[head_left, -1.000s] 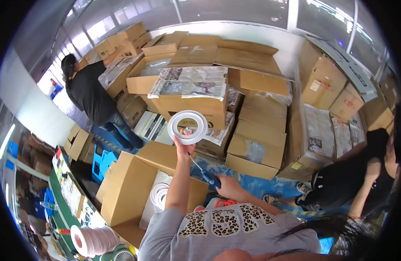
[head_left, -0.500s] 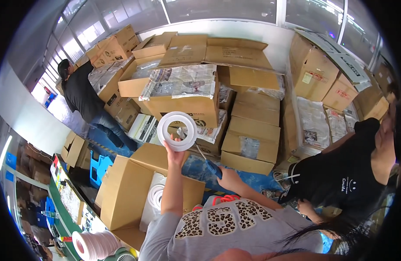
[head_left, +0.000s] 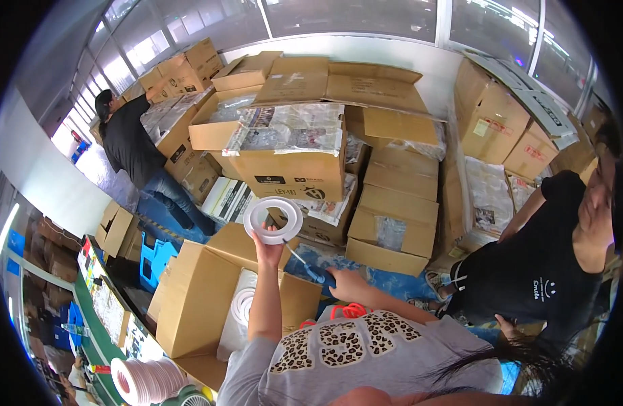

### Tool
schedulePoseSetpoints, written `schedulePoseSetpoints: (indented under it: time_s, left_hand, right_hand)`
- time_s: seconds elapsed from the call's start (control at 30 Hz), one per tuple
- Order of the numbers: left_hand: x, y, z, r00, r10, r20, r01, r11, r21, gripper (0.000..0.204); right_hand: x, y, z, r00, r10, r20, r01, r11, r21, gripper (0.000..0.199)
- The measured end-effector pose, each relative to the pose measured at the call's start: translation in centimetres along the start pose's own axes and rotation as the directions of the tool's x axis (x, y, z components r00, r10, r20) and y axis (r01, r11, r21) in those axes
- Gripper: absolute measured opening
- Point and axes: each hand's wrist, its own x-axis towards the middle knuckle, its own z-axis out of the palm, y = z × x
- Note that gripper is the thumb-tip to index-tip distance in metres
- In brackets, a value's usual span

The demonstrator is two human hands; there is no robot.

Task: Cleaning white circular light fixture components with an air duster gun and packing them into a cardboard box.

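The left hand (head_left: pixel 269 249) grips a white ring (head_left: pixel 273 220), raised above an open box (head_left: pixel 196 298). The right hand (head_left: pixel 345 284) is closed round a blue-handled tool (head_left: pixel 310 267) (tip towards the ring). More rings (head_left: pixel 242 306) lie in the box; stacked cartons (head_left: pixel 393 216) stand beyond.

Bright window daylight, sharp centre, fisheye-bent dark rim

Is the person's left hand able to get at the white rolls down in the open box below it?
Probably not right now: the left hand is raised and already holds a white ring-shaped roll, though the open box lies uncovered below.
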Motion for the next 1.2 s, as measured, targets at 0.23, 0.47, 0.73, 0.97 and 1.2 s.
schedulePoseSetpoints:
  time_s: [0.23, 0.47, 0.73, 0.97, 1.2]
  left_hand:
    - [0.8, 2.3, 3.8, 0.997, 0.033, 0.063, -0.026, 0.993, -0.114, 0.049]
    - [1.1, 2.9, 4.2, 0.973, -0.034, 0.230, 0.061, 0.992, -0.107, 0.031]
    - [1.7, 2.4, 3.9, 0.988, -0.050, 0.146, 0.062, 0.995, -0.080, 0.023]
    - [2.4, 3.3, 3.6, 0.992, -0.018, 0.126, -0.014, 0.970, 0.244, 0.016]
    - [0.9, 3.5, 5.2, 0.919, 0.228, 0.322, -0.155, -0.542, 0.826, 0.042]
  right_hand:
    - [-0.3, -0.9, 1.4, 0.977, -0.085, 0.198, 0.079, 0.996, 0.038, 0.035]
    - [0.2, -0.7, 0.9, 1.000, -0.013, -0.012, 0.014, 0.999, 0.043, 0.038]
    - [0.0, -1.0, 0.7, 0.995, -0.054, 0.080, 0.051, 0.998, 0.032, 0.038]
    - [-0.2, -1.0, 0.2, 0.999, -0.024, -0.022, 0.025, 0.998, 0.065, 0.032]
    - [-0.6, -0.3, -0.1, 0.997, -0.063, -0.032, 0.065, 0.996, 0.062, 0.035]
